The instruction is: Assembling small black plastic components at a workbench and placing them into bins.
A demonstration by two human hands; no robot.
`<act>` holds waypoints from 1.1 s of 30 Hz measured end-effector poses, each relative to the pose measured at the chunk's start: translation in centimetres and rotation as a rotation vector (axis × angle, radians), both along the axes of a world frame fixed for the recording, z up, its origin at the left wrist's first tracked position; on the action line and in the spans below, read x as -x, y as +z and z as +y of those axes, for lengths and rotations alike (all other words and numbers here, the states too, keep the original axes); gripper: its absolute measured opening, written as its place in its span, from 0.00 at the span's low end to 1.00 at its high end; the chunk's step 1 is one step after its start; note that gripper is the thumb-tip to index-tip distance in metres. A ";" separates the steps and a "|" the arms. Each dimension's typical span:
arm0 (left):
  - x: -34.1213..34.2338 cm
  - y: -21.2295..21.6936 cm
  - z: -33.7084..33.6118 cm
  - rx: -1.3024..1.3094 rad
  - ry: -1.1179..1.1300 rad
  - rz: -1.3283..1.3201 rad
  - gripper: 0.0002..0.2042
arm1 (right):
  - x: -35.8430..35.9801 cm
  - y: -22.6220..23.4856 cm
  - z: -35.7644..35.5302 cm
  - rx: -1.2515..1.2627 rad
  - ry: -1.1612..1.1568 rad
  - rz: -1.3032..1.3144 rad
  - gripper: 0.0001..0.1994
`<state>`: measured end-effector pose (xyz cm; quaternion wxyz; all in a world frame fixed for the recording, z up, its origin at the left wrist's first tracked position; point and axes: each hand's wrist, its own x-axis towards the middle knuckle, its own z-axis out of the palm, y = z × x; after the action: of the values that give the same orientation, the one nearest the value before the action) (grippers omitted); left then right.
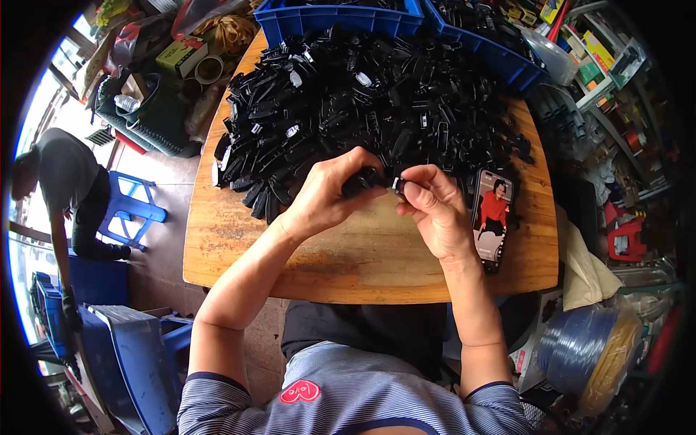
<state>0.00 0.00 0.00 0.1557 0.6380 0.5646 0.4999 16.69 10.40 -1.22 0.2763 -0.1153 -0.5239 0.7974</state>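
My left hand [330, 194] grips a black plastic part [360, 180] over the wooden table [348, 268]. My right hand [433, 206] pinches a small white-and-black piece [398, 184] against the end of that part. Both hands meet just in front of a big heap of black plastic parts [370, 101] that covers the far half of the table.
A phone [493, 214] with a lit screen lies on the table right of my right hand. Two blue bins [341, 16] stand behind the heap. A person [69, 196] bends over at the far left near blue plastic chairs [130, 206]. Cluttered shelves and a hose coil [591, 348] stand on the right.
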 end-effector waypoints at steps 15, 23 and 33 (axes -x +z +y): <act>0.0 0.6 -0.5 0.041 -0.101 -0.148 0.13 | 0.1 -0.3 0.3 0.303 0.160 -0.100 0.13; -2.1 -0.3 0.1 0.267 -0.190 -0.879 0.16 | 1.3 -0.2 -1.1 -0.461 -0.237 -0.076 0.11; 0.7 1.3 -0.2 0.251 -0.018 -1.125 0.14 | -1.2 0.9 1.4 -1.400 -0.688 -0.716 0.11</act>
<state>-0.73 -0.21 1.34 0.5109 0.2556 0.4444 0.6900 17.88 11.81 -0.28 0.3283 -0.3156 -0.8869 0.0779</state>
